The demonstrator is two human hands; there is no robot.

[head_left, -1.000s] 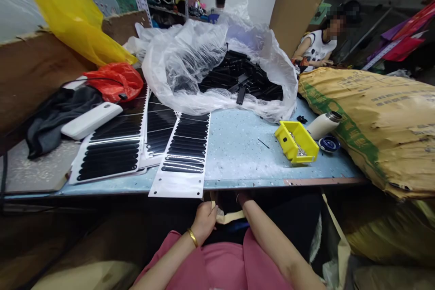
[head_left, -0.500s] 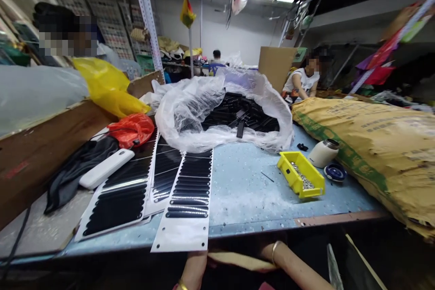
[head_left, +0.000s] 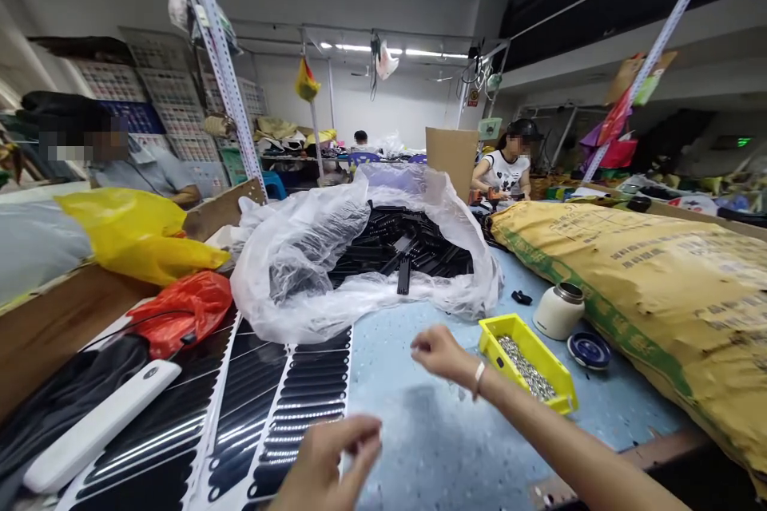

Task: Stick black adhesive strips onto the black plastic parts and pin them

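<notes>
Person's left hand (head_left: 327,467) hovers low w/ thumb and fingers pinched together, over the edge of a white backing sheet of glossy black oblong strips (head_left: 303,415); can't tell if it holds anything. Right hand (head_left: 440,353) is raised over the pale blue tabletop (head_left: 413,423), fingers loosely curled, nothing visible in it, just beside a yellow plastic bin of small metal parts (head_left: 527,363).

The left hand (head_left: 327,463) is low and near, its fingers (head_left: 359,435) curled with tips pinched together. The right hand (head_left: 440,353) reaches farther out on an extended forearm, fingers loosely curled inward, a band at the wrist.
</notes>
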